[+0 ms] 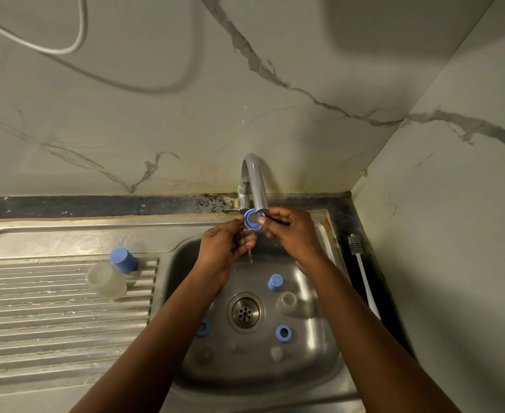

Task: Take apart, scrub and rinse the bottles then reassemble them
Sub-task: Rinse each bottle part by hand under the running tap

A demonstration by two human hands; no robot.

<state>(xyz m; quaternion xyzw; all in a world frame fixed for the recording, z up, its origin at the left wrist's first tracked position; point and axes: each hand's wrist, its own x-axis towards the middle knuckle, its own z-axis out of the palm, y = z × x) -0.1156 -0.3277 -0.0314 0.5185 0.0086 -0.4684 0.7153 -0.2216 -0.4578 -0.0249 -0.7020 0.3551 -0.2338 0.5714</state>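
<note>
**Blue parts on grey steel**

The ring (249,225) under the grey tap (257,180) was blue, and the thin stick (279,221) at its three o'clock was black. Around the drain (246,312), a cap (275,282) at one o'clock, a second ring (278,336) at four o'clock and a third ring (200,333) at eight o'clock were the same blue. The drainboard (51,308) showed ribbed lines. The wall (156,114) was off-white marble with grey veins.

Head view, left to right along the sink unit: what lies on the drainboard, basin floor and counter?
Clear bottle → half-hidden blue ring → drain → fully visible blue ring → white-handled brush.
</note>
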